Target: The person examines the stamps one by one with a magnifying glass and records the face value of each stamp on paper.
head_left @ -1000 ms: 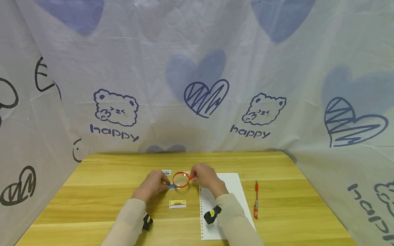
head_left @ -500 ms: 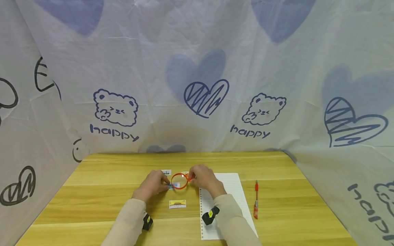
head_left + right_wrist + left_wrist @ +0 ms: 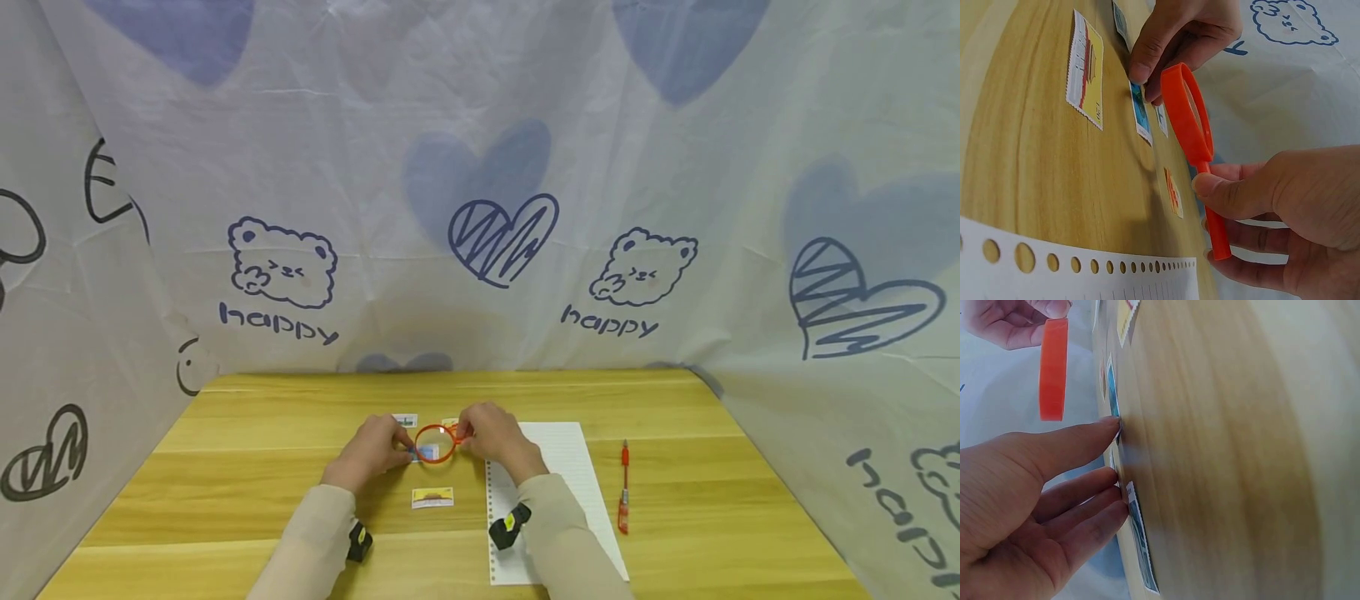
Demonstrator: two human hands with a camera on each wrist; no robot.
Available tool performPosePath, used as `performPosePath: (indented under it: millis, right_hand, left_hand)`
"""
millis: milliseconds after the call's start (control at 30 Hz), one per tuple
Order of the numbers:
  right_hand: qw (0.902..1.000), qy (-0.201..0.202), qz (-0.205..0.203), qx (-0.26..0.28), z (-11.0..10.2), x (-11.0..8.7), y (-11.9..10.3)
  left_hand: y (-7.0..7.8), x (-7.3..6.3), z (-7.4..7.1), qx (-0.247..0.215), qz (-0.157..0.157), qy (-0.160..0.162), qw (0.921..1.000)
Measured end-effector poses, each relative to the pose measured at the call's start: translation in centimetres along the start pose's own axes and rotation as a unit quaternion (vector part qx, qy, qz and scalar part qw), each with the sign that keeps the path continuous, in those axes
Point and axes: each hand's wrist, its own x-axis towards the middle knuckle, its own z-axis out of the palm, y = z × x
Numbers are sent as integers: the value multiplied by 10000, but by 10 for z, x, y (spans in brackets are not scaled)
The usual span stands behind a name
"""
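Right hand (image 3: 492,432) clamped on magnifying glass (image 3: 1199,147), lens raised over blue stamp (image 3: 1139,111). Stamp flat on bench (image 3: 697,483), long axis roughly left-right, right of left hand (image 3: 371,446). Left hand nearer: thumb touching stamp's left end, digits apart.

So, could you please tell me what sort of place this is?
Probably a curtained-off desk space: a wood-grain table, printed cloth hanging behind and beside it, and lined paper on top.

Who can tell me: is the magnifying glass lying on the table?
No, the right grip holds the red magnifying glass by its handle, raised off the table.
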Motion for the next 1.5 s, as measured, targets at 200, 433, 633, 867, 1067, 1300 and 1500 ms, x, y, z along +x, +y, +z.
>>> performPosePath:
  millis: [200,433,633,867,1067,1300,1500]
  right_hand:
    - [10000,-13,19,64,2,0,-1]
    - [10000,-34,61,50,3,-1,1]
    - [9999,-24,57,85,3,-2,1]
    - [9999,-45,71,101,3,-2,1]
    - [9999,-60,104,113,2,-2,1]
    - [9999,-30,92,64,4,-2,2]
    - [9999,-61,107,115,4,-2,2]
  left_hand:
    - [1,-1,-1,75,41,5,10000]
    - [0,-1,1,31,10,17,10000]
    - [-1,1,1,31,-32,23,10000]
    - [0,-2,1,34,-2,-6,10000]
    - [1,-1,-1,32,7,-11,10000]
    - [0,-1,-1,52,24,-11,10000]
    - [0,0,-1,26,16,-28,10000]
